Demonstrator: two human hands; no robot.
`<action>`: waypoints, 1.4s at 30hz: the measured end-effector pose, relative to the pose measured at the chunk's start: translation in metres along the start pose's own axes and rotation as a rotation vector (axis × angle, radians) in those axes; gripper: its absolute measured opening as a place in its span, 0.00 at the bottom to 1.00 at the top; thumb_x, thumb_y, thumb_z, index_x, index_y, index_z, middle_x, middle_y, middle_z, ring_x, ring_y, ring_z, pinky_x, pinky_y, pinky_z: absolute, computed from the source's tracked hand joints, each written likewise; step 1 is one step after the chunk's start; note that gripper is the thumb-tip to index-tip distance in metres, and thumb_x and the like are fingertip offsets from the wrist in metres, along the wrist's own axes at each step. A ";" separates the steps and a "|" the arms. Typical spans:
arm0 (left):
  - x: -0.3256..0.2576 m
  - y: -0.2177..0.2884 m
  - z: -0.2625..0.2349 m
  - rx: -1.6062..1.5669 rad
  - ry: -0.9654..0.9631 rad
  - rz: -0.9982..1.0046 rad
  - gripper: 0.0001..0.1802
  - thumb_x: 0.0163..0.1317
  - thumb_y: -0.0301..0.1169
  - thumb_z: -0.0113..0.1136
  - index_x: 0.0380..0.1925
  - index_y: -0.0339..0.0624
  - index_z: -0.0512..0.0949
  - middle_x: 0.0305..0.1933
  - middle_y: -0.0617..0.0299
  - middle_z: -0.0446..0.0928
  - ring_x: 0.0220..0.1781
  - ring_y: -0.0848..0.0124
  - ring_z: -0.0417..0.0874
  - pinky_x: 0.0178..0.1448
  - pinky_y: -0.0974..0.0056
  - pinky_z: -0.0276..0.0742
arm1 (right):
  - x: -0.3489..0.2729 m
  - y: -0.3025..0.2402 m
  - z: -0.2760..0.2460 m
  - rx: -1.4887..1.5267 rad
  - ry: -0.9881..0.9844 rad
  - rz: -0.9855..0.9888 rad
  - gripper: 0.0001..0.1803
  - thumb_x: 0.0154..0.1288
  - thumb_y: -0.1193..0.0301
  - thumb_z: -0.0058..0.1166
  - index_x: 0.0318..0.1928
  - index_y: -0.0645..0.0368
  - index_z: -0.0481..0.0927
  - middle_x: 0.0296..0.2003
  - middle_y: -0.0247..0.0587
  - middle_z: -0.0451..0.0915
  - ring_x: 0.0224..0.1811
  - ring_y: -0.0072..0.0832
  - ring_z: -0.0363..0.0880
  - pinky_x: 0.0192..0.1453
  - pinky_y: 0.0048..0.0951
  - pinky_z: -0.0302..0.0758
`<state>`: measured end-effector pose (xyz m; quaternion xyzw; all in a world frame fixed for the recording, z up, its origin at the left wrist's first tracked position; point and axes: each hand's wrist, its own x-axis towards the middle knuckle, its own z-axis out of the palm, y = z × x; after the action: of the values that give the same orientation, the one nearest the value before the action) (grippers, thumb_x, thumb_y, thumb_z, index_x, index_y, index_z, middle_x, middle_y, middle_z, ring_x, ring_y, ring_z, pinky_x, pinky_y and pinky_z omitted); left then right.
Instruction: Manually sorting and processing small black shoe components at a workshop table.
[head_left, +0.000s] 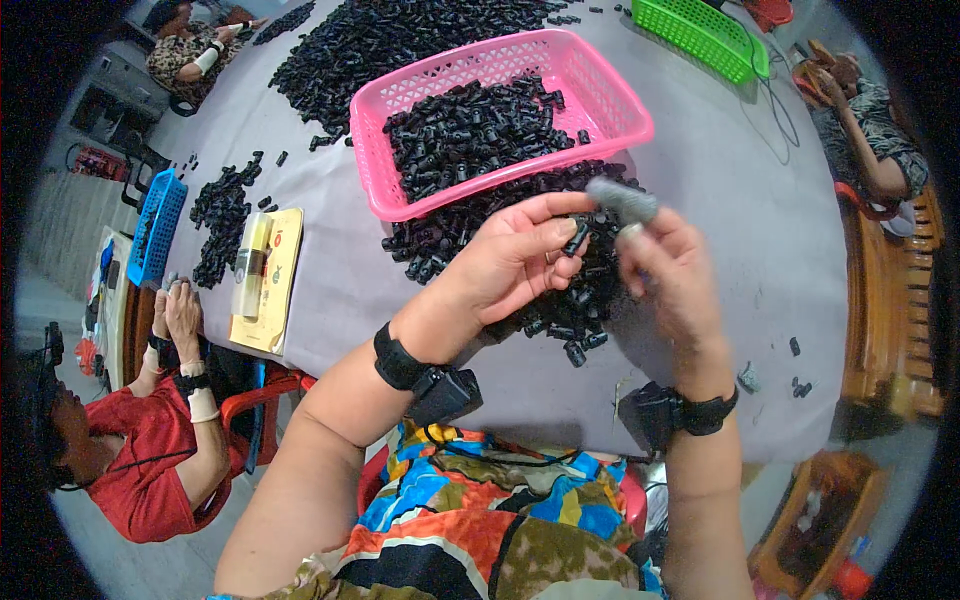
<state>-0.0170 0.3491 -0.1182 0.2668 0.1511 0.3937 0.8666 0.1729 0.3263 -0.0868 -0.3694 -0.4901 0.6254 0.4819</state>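
Observation:
Above the table, my left hand (512,258) pinches a small black cylindrical plastic part (575,238) between thumb and fingers. My right hand (680,285), smeared by motion, grips a grey wad (628,200) that looks like a cloth or scouring pad. The wad is close to the left fingertips, slightly above the part. Below both hands spreads a pile of similar black parts (575,332). A pink plastic basket (362,165), partly filled with more of them, stands just beyond my left hand.
A large heap of black parts (330,60) covers the far table. A green basket (700,40) with a cable is at far right, a blue basket (158,225) at left. A yellow booklet (280,290) lies near a co-worker in red (160,455). Two other people sit farther off.

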 end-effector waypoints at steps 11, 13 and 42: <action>-0.009 0.061 0.016 1.676 0.444 1.115 0.13 0.54 0.21 0.59 0.42 0.39 0.79 0.46 0.55 0.76 0.48 0.60 0.77 0.54 0.61 0.71 | 0.014 0.003 -0.043 -0.135 0.402 -0.075 0.15 0.60 0.76 0.55 0.48 0.61 0.78 0.25 0.25 0.73 0.21 0.12 0.65 0.23 0.15 0.59; -0.010 0.050 0.022 1.706 0.283 1.045 0.12 0.54 0.22 0.59 0.41 0.39 0.79 0.47 0.53 0.75 0.47 0.55 0.77 0.53 0.59 0.72 | 0.017 0.006 -0.042 -0.197 0.443 -0.041 0.15 0.59 0.77 0.55 0.48 0.61 0.78 0.25 0.25 0.74 0.21 0.12 0.66 0.24 0.15 0.60; -0.011 0.045 0.001 0.740 0.153 0.301 0.10 0.65 0.28 0.54 0.44 0.37 0.74 0.40 0.61 0.77 0.36 0.77 0.79 0.42 0.72 0.78 | -0.024 -0.024 0.017 -0.393 -0.395 0.158 0.14 0.61 0.70 0.52 0.47 0.62 0.78 0.32 0.30 0.80 0.30 0.18 0.74 0.34 0.22 0.72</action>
<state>-0.0507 0.3652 -0.0902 0.5496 0.3057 0.4542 0.6311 0.1690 0.2999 -0.0600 -0.3639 -0.6559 0.6139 0.2461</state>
